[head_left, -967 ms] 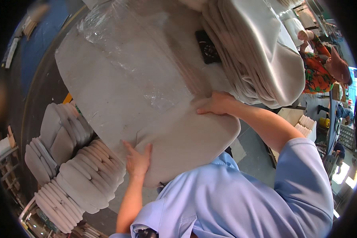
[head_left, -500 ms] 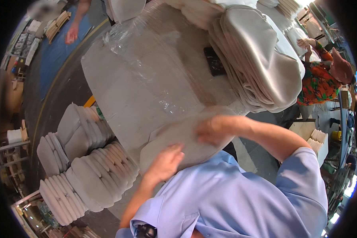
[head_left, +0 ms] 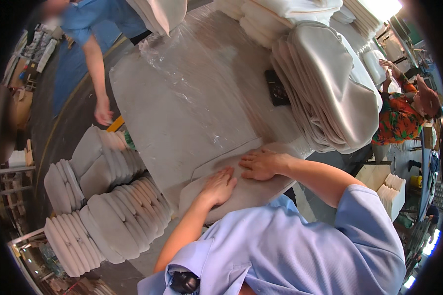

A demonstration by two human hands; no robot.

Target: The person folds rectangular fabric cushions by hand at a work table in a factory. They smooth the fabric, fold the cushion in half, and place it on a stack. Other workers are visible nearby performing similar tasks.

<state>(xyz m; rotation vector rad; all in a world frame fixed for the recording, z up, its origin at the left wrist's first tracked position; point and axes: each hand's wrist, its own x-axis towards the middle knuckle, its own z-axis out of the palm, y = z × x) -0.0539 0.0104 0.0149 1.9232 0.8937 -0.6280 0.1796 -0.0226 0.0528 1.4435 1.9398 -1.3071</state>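
Since the frame one second ago, the left hand [head_left: 220,187] and right hand [head_left: 263,164] have been brought closer together over the cover [head_left: 251,189], and a co-worker's arm [head_left: 94,73] has been extended into view at ten o'clock. Most of the middle is filled by the table [head_left: 133,103], by which clear film [head_left: 162,64] is partly borne, creased toward eleven o'clock. At eight o'clock, grey cushions [head_left: 123,216] are packed in leaning rows just beside the table's edge. At two o'clock, a tall pile [head_left: 325,83] of pale, limp pieces is set on the table, and white padding [head_left: 285,14] is heaped near it at one o'clock. Near three o'clock, a person [head_left: 401,115] in a patterned shirt can be seen well apart from the table. At six o'clock, the cover is laid along the near edge of the table, close to the blue shirt [head_left: 300,236]. Both hands are pressed flat on it, palms down; the left fingers are held close together, the right ones slightly spread. Between one and two o'clock, a black object [head_left: 276,87] is placed just beside the pile.
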